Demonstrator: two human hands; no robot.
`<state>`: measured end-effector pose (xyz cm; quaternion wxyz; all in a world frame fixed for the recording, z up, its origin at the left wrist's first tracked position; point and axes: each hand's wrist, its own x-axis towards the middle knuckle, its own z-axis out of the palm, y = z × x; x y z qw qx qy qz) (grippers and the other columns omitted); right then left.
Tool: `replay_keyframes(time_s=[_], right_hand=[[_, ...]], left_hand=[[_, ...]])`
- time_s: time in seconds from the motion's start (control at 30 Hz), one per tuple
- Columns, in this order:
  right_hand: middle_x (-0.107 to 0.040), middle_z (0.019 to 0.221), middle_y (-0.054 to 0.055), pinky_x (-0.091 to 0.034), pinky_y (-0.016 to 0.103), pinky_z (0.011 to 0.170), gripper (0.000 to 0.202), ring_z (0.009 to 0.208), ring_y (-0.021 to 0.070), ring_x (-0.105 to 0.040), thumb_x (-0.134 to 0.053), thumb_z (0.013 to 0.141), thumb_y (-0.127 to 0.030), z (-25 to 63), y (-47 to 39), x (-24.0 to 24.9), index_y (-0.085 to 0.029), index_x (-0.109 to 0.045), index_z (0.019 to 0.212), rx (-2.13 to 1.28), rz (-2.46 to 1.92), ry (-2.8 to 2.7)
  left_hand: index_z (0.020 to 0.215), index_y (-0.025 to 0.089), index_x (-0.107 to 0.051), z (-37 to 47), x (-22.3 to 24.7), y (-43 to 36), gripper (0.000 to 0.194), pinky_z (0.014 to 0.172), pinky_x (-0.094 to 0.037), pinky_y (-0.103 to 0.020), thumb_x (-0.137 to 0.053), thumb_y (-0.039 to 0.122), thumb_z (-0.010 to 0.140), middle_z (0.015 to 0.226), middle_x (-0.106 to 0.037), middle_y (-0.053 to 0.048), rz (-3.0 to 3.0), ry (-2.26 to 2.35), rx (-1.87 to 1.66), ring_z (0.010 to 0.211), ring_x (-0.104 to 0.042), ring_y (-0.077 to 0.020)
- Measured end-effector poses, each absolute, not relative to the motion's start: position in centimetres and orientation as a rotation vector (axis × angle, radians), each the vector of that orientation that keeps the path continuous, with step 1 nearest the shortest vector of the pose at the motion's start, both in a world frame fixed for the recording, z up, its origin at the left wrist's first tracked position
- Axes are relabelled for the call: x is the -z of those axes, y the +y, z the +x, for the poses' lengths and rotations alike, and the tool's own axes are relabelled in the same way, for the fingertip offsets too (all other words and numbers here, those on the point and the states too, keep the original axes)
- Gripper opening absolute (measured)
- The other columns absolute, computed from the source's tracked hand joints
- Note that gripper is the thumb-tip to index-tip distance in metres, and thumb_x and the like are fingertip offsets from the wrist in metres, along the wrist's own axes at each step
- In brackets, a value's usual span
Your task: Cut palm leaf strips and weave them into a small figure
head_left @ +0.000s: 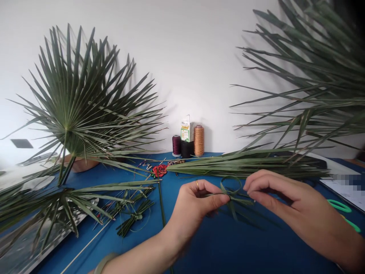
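Observation:
My left hand [199, 199], with a gold ring on one finger, pinches green palm leaf strips [232, 198] between thumb and forefinger. One strip curves up into a loop above the thumb tip, and other strips trail to the right, somewhat blurred. Just right of the loop is my right hand [273, 194], its thumb and fingertips close together. Whatever its fingertips hold, if anything, is too small to make out. Both hands are above the blue table [211, 243].
Fan palm leaves [71, 114] stand at left; more fronds [322, 76] hang at right. Behind my hands lies a leaf bundle [216, 165], near thread spools [199, 140] and a red rose patch [159, 171]. Green-handled scissors [339, 206] lie at right, a knotted leaf piece [135, 217] at left.

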<state>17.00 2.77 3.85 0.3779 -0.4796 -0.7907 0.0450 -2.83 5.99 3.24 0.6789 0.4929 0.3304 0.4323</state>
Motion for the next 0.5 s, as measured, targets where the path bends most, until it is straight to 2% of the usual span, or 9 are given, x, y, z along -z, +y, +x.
replay_keyframes(time_s=[0.1, 0.17, 0.2, 0.27, 0.33, 0.43, 0.5], right_hand=[[-0.063, 0.092, -0.001, -0.051, 0.023, 0.065, 0.009, 0.079, 0.016, -0.062, -0.051, 0.087, -0.028, 16.8, 2.5, -3.7, -0.029, -0.057, 0.093, -0.038, -1.218, -2.019], [-0.059, 0.106, 0.001, -0.05, 0.026, 0.076, 0.022, 0.092, 0.018, -0.06, -0.053, 0.085, -0.026, 16.8, 2.5, -3.5, -0.03, -0.055, 0.106, 0.101, -1.168, -2.019], [-0.057, 0.109, 0.001, -0.049, 0.027, 0.079, 0.023, 0.096, 0.0189, -0.059, -0.055, 0.084, -0.027, 16.8, 2.5, -3.5, -0.031, -0.055, 0.107, 0.15, -1.143, -2.034], [-0.057, 0.107, 0.0, -0.049, 0.027, 0.079, 0.014, 0.095, 0.0189, -0.059, -0.057, 0.083, -0.028, 16.9, 2.6, -3.6, -0.031, -0.06, 0.097, 0.174, -1.098, -2.079], [-0.062, 0.096, -0.001, -0.051, 0.024, 0.07, 0.006, 0.084, 0.0169, -0.062, -0.057, 0.083, -0.03, 17.0, 2.6, -4.0, -0.031, -0.062, 0.085, 0.107, -1.093, -2.106], [-0.068, 0.082, -0.004, -0.052, 0.021, 0.058, 0.006, 0.072, 0.0156, -0.065, -0.058, 0.082, -0.031, 16.9, 2.6, -4.6, -0.032, -0.064, 0.084, 0.007, -1.158, -2.071], [-0.07, 0.081, -0.005, -0.054, 0.021, 0.057, 0.008, 0.07, 0.0163, -0.066, -0.061, 0.08, -0.032, 16.8, 2.5, -4.7, -0.035, -0.067, 0.085, -0.018, -1.201, -2.012]], left_hand=[[0.062, 0.013, -0.059, -2.9, -3.3, 6.0, 0.022, 0.049, -0.034, -0.018, -0.077, 0.024, 0.058, 0.054, -0.055, 0.005, 1.097, 0.722, -0.97, 0.049, -0.044, -0.0043], [0.061, 0.013, -0.058, -3.0, -3.3, 5.9, 0.022, 0.049, -0.034, -0.018, -0.077, 0.023, 0.059, 0.052, -0.053, 0.005, 1.099, 0.701, -0.949, 0.048, -0.044, -0.0041], [0.061, 0.013, -0.058, -3.0, -3.3, 5.9, 0.022, 0.049, -0.034, -0.018, -0.077, 0.023, 0.059, 0.052, -0.053, 0.005, 1.1, 0.687, -0.933, 0.047, -0.044, -0.0041], [0.061, 0.013, -0.058, -3.0, -3.3, 5.9, 0.023, 0.048, -0.034, -0.018, -0.078, 0.023, 0.057, 0.053, -0.055, 0.004, 1.101, 0.657, -0.897, 0.046, -0.044, -0.0042], [0.062, 0.013, -0.058, -3.0, -3.3, 5.9, 0.023, 0.047, -0.035, -0.019, -0.079, 0.023, 0.056, 0.056, -0.057, 0.004, 1.104, 0.64, -0.873, 0.046, -0.045, -0.0045], [0.063, 0.013, -0.059, -3.0, -3.2, 6.0, 0.022, 0.048, -0.034, -0.019, -0.078, 0.022, 0.057, 0.056, -0.057, 0.004, 1.118, 0.664, -0.892, 0.047, -0.045, -0.0045], [0.063, 0.013, -0.059, -2.9, -3.2, 6.0, 0.021, 0.049, -0.034, -0.018, -0.077, 0.023, 0.059, 0.057, -0.056, 0.004, 1.125, 0.695, -0.927, 0.049, -0.044, -0.0044]])
